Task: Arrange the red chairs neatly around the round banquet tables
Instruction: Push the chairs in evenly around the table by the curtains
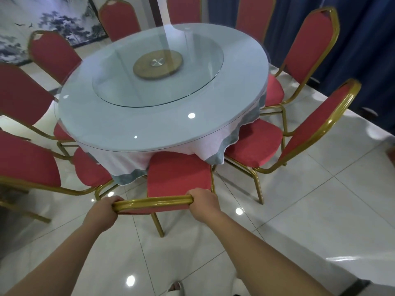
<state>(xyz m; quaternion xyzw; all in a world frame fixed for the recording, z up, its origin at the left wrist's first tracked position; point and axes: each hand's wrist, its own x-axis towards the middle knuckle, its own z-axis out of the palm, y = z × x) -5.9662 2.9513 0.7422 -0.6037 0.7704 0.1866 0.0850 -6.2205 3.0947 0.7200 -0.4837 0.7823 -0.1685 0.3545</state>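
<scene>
A red chair [178, 174] with a gold frame stands right in front of me, its seat partly under the cloth of the round banquet table [119, 129]. My left hand [104, 211] grips the left end of its gold top rail. My right hand [203, 202] grips the right end of the same rail. The table has a glass top and a glass turntable [158, 71] in its middle. Several more red chairs ring the table, among them one at the near right [256, 146] and one at the near left [27, 163].
Dark blue curtains [363, 50] hang along the right wall. A painted screen [59, 20] stands at the back left. The floor is glossy white tile [310, 210]. A foot in a light shoe [175, 288] shows at the bottom edge.
</scene>
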